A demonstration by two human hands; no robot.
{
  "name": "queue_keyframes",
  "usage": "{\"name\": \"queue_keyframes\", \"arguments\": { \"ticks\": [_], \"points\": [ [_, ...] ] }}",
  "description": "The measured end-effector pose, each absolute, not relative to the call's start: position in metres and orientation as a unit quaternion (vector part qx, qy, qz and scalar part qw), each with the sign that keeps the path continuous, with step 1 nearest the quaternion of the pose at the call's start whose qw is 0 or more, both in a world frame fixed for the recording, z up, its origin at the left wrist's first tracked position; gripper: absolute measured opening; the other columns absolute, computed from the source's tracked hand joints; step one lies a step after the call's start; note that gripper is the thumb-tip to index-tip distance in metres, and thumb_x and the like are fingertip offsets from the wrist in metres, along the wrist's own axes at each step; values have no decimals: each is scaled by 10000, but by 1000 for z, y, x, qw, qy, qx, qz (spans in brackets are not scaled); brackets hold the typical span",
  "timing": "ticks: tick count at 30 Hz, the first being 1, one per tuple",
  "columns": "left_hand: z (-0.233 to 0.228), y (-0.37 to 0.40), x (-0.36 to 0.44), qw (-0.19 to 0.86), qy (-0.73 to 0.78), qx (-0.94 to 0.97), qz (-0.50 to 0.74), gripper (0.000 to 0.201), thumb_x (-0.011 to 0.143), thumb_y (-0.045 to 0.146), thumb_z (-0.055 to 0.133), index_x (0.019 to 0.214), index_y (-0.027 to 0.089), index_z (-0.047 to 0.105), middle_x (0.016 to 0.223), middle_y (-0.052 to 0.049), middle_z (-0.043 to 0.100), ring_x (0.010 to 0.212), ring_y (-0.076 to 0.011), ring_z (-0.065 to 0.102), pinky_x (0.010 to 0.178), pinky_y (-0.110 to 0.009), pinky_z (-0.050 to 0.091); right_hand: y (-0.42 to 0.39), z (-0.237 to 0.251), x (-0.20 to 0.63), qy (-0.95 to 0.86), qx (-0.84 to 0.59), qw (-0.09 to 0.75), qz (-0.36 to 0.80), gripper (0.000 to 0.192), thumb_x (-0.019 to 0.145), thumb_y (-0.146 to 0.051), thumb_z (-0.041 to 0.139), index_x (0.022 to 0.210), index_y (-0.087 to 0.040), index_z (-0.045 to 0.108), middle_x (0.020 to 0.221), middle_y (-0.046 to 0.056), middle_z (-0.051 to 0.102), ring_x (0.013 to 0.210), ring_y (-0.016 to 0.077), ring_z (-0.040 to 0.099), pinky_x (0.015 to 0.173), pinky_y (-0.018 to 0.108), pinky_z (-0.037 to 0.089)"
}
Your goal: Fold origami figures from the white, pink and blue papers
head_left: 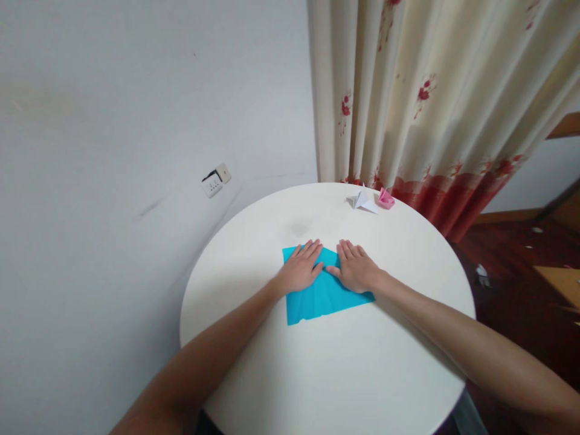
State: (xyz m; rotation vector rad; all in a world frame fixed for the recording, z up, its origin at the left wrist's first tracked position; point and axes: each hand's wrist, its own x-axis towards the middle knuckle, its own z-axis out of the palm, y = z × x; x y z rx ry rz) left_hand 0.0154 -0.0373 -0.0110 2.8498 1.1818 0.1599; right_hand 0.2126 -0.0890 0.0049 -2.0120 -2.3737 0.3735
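A sheet of blue paper [317, 299] lies flat on the round white table [344, 374], a little beyond its middle. My left hand [302, 267] presses palm down on the paper's far left part, fingers together and stretched out. My right hand [357, 267] lies flat on the far right part, its thumb almost touching the left hand. Both hands cover the paper's far edge, so I cannot tell how it is folded there.
A white folded paper figure [364, 200] and a small pink folded one [386, 198] sit at the table's far edge. Behind them hangs a cream curtain [430, 96] with red flowers. A wall socket [216, 179] is on the grey wall at the left. Dark wooden floor [507, 260] lies to the right.
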Motion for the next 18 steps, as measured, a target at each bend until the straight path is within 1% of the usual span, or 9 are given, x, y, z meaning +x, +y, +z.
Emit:
{"name": "queue_keyframes", "arguments": {
  "ticks": [2, 4, 6, 11, 16, 18],
  "points": [
    [-10, -37, 15, 30, 377, 924, 47, 568, 1013, 494, 237, 1536, 274, 270, 1629, -48, 196, 1503, -269, 147, 1202, -517, 170, -84, 4, 219, -746, -653, 17, 129, 844, 968, -621, 127, 1541, -4, 189, 1616, 195, 105, 1505, 306, 69, 1203, 505, 119],
    [-8, -38, 14, 35, 373, 926, 43, 531, 1013, 505, 241, 1519, 353, 295, 1634, -21, 179, 1503, -287, 140, 1194, -544, 166, -76, -1, 224, -741, -659, 45, 123, 767, 993, -553, 104, 1542, -26, 201, 1620, 179, 119, 1506, 292, 81, 1197, 520, 129],
    [-6, -38, 14, 42, 374, 926, 41, 511, 1012, 515, 246, 1506, 399, 309, 1637, -8, 168, 1503, -297, 137, 1190, -556, 165, -69, -6, 227, -740, -661, 68, 105, 691, 1010, -483, 123, 1544, -54, 207, 1625, 160, 126, 1507, 282, 87, 1193, 539, 119],
    [-3, -41, 15, 48, 380, 923, 43, 514, 1007, 536, 232, 1504, 425, 300, 1636, -8, 172, 1502, -317, 126, 1183, -573, 162, -59, -14, 223, -737, -666, 87, 79, 622, 1014, -411, 181, 1544, -88, 215, 1626, 154, 141, 1505, 293, 93, 1171, 600, 103],
    [-3, -42, 15, 43, 382, 922, 50, 519, 1008, 520, 243, 1518, 422, 263, 1638, 18, 160, 1507, -325, 79, 1183, -587, 140, -57, -14, 216, -729, -674, 104, 61, 556, 1015, -430, 236, 1523, -211, 294, 1619, 163, 190, 1495, 315, 133, 1144, 618, 134],
    [-3, -42, 15, 44, 378, 924, 46, 522, 1007, 521, 238, 1520, 424, 252, 1634, 30, 175, 1508, -320, 81, 1181, -597, 138, -58, -12, 218, -725, -678, 103, 65, 545, 1015, -440, 246, 1521, -244, 300, 1618, 169, 189, 1493, 327, 137, 1139, 622, 138]
  ]
}}
